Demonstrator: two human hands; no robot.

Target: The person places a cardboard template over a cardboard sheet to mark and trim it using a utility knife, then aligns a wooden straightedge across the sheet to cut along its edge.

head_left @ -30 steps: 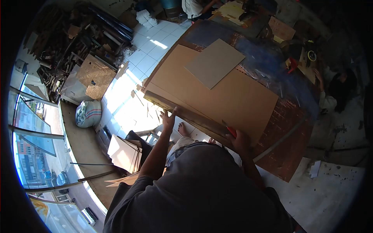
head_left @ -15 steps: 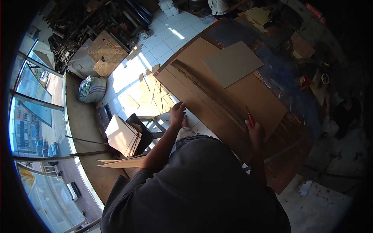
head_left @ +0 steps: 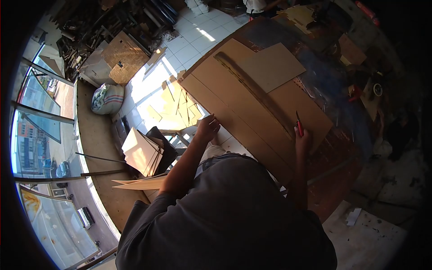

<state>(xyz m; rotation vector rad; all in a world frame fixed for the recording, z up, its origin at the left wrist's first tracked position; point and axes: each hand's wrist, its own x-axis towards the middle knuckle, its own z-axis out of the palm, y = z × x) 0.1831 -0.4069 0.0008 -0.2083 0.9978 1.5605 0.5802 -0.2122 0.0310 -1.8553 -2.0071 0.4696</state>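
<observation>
A large flat brown board (head_left: 243,105) lies on the table, with a thin dark line running lengthwise along it. My left hand (head_left: 208,128) is at the board's near left edge, fingers curled and closed against it. In my right hand (head_left: 303,140) is a red-handled cutter knife (head_left: 300,128), its narrow blade pointing up and away from me. Just left of the knife, a long worn straightedge (head_left: 252,92) rests on the board, well to the right of the line. A smaller greyish sheet (head_left: 274,67) lies beyond it, overlapping the board.
Blue plastic film (head_left: 321,87) and a roll of tape (head_left: 377,90) are on the table's far right. Cut pieces (head_left: 173,108) lie in sunlight at left, above a stack of pale sheets (head_left: 143,153). A stuffed sack (head_left: 108,99) stands by the glass front.
The straightedge has shifted right, away from the dark line. My right hand has moved up and right with the knife. My left hand stays near the board's edge.
</observation>
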